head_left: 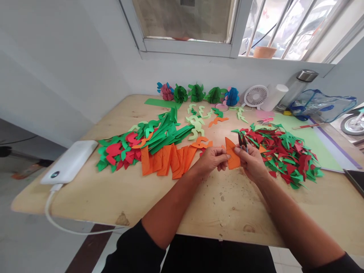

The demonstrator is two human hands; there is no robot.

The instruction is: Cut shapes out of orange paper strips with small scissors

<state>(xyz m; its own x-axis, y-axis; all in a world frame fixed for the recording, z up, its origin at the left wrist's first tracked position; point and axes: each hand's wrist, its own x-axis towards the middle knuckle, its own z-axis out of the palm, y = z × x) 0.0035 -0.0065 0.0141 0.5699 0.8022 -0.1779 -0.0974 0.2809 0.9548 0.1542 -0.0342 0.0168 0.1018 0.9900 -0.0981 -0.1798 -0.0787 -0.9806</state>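
Observation:
Between my hands, above the front half of the table, is an orange paper piece (232, 161) with a pointed top and faint drawn lines. My left hand (214, 158) pinches its left edge. My right hand (252, 162) has its thumb on the paper's right side and also holds scissors (243, 141), their dark blades pointing up and away from me. To the left lies a row of orange folded paper pieces (167, 161), beside a heap of green paper strips (167, 132). Right of my right hand spreads a pile of red and green paper scraps (292, 153).
Red and green cut-outs (116, 149) lie at the left, near a white power bank (69, 161) with a cable. Pale green cut-outs (196, 125) lie mid-table. Along the wall stand honeycomb paper figures (196, 92), a small fan (256, 95) and a bottle (297, 89).

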